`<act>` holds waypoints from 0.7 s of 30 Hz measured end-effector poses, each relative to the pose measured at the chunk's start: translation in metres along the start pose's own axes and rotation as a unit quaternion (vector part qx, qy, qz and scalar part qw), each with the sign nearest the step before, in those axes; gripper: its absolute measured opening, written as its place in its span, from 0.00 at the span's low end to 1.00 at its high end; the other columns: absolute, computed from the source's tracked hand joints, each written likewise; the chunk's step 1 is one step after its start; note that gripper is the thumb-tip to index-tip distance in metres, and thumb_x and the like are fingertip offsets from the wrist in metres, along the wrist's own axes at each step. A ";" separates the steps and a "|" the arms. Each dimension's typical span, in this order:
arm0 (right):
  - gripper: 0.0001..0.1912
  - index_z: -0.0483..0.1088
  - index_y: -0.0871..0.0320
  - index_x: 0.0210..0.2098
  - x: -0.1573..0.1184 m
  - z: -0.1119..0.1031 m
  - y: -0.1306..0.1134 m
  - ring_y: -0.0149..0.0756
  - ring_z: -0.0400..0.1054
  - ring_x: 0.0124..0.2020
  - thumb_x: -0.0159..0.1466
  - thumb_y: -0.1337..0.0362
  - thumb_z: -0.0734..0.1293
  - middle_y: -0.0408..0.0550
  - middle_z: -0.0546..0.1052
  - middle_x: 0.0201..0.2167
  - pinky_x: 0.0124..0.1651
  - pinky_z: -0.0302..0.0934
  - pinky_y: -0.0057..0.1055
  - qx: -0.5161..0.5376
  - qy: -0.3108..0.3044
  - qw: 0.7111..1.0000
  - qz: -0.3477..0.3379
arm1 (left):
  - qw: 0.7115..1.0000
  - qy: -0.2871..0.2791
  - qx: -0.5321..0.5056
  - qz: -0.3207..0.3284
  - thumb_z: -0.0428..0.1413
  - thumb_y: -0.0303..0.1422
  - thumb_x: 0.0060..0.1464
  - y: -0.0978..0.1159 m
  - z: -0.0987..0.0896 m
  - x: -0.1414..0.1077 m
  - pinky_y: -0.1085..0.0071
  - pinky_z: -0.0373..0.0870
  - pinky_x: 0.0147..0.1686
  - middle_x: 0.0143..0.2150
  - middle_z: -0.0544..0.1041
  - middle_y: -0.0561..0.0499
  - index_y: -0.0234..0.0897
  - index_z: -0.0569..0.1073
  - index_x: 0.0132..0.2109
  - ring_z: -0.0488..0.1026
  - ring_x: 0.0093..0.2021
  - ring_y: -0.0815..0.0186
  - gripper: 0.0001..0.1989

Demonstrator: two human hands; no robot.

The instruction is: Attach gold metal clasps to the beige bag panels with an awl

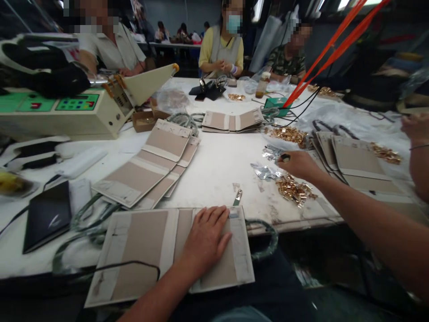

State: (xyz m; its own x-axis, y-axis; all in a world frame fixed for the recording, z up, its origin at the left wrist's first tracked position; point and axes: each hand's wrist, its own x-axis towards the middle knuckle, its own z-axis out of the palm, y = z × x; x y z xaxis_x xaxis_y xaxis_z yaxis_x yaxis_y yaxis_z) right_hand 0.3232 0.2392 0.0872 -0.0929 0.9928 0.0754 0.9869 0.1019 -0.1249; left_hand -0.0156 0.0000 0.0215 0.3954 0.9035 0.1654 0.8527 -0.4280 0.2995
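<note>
My left hand (208,237) lies flat, fingers spread, on the right part of an opened beige panel (142,246) at the table's front edge. A green wrapped handle (268,241) sticks out from that panel's right side. Just beyond the panel's top edge is a small metal piece (237,197). My right hand (296,164) reaches over the silver metal pieces (264,171), its fingertips pinched near a small dark object. What the fingertips hold, if anything, is too small to make out. Gold metal pieces (295,190) lie in a pile just below that hand.
Beige panels are stacked at left (147,163), at the back (231,120) and at right (358,161). A machine (67,116) stands at the left, a dark tablet (48,214) below it. Orange straps (328,49) hang at the right. Several people sit around the table.
</note>
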 end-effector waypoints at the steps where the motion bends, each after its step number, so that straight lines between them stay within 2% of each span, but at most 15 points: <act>1: 0.14 0.81 0.57 0.39 -0.010 -0.009 -0.005 0.45 0.75 0.37 0.61 0.57 0.68 0.53 0.82 0.35 0.38 0.59 0.34 0.019 0.015 1.000 0.000 | 1.000 -0.003 -0.007 -0.003 0.57 0.37 0.67 0.001 -0.001 0.000 0.49 0.53 0.71 0.72 0.65 0.48 0.39 0.61 0.72 0.60 0.70 0.54 0.30; 4: 0.12 0.80 0.57 0.36 -0.050 -0.032 -0.027 0.41 0.73 0.30 0.59 0.57 0.69 0.49 0.81 0.29 0.34 0.59 0.32 0.120 0.019 0.992 0.016 | 1.000 -0.005 -0.018 -0.008 0.57 0.38 0.67 0.002 -0.002 -0.001 0.50 0.52 0.71 0.72 0.66 0.48 0.39 0.62 0.72 0.60 0.70 0.54 0.30; 5: 0.12 0.80 0.57 0.36 -0.066 -0.037 -0.037 0.39 0.72 0.28 0.59 0.56 0.70 0.48 0.80 0.27 0.33 0.60 0.31 0.168 0.001 0.985 0.027 | 1.000 -0.004 -0.019 -0.009 0.56 0.38 0.68 0.003 -0.003 -0.001 0.50 0.52 0.71 0.72 0.66 0.48 0.38 0.62 0.72 0.60 0.70 0.53 0.29; 7: 0.15 0.79 0.58 0.37 -0.101 -0.038 -0.061 0.37 0.70 0.24 0.58 0.53 0.71 0.46 0.77 0.22 0.29 0.60 0.30 0.277 -0.075 0.957 0.047 | 1.000 -0.001 -0.020 -0.008 0.56 0.39 0.68 0.003 -0.003 -0.002 0.51 0.52 0.71 0.72 0.66 0.47 0.38 0.62 0.72 0.60 0.70 0.53 0.29; 9: 0.16 0.78 0.59 0.36 -0.137 -0.028 -0.087 0.35 0.69 0.22 0.57 0.52 0.73 0.44 0.74 0.19 0.28 0.60 0.29 0.349 -0.170 0.921 0.040 | 1.000 0.003 -0.021 -0.007 0.55 0.39 0.69 0.004 -0.003 -0.002 0.51 0.52 0.71 0.72 0.66 0.47 0.38 0.62 0.71 0.60 0.69 0.54 0.28; 11: 0.15 0.77 0.59 0.35 -0.168 -0.010 -0.111 0.33 0.67 0.21 0.56 0.53 0.73 0.42 0.73 0.18 0.27 0.59 0.28 0.408 -0.239 0.880 0.041 | 1.000 0.007 -0.022 -0.008 0.55 0.40 0.69 0.005 -0.003 -0.003 0.52 0.51 0.71 0.71 0.66 0.47 0.38 0.63 0.71 0.60 0.69 0.54 0.28; 14: 0.15 0.75 0.59 0.34 -0.200 0.020 -0.134 0.31 0.65 0.20 0.56 0.53 0.73 0.40 0.72 0.19 0.25 0.58 0.27 0.462 -0.293 0.835 0.063 | 1.000 0.010 -0.021 -0.010 0.56 0.40 0.68 0.006 -0.004 -0.003 0.53 0.51 0.71 0.71 0.67 0.47 0.37 0.64 0.70 0.60 0.69 0.54 0.28; 17: 0.14 0.74 0.58 0.32 -0.212 0.038 -0.141 0.31 0.64 0.20 0.55 0.53 0.73 0.40 0.73 0.22 0.25 0.58 0.28 0.474 -0.270 0.835 0.069 | 1.000 0.012 -0.022 -0.009 0.56 0.40 0.68 0.007 -0.004 -0.004 0.53 0.52 0.71 0.71 0.67 0.47 0.37 0.64 0.70 0.60 0.68 0.55 0.28; 21: 0.12 0.75 0.57 0.32 -0.213 0.041 -0.138 0.33 0.67 0.23 0.57 0.53 0.71 0.43 0.76 0.27 0.27 0.60 0.29 0.424 -0.242 0.872 0.027 | 1.000 0.014 -0.023 -0.008 0.56 0.39 0.68 0.007 -0.004 -0.004 0.52 0.52 0.71 0.71 0.67 0.46 0.38 0.64 0.70 0.61 0.69 0.54 0.28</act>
State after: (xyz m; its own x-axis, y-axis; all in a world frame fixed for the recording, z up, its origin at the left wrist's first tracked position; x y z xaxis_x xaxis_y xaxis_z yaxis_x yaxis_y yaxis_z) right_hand 0.2011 0.0162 0.0478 -0.2964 0.8874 -0.3531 0.5575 -0.1394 -0.8184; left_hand -0.0131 -0.0069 0.0261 0.3719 0.9095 0.1856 0.8418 -0.4147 0.3455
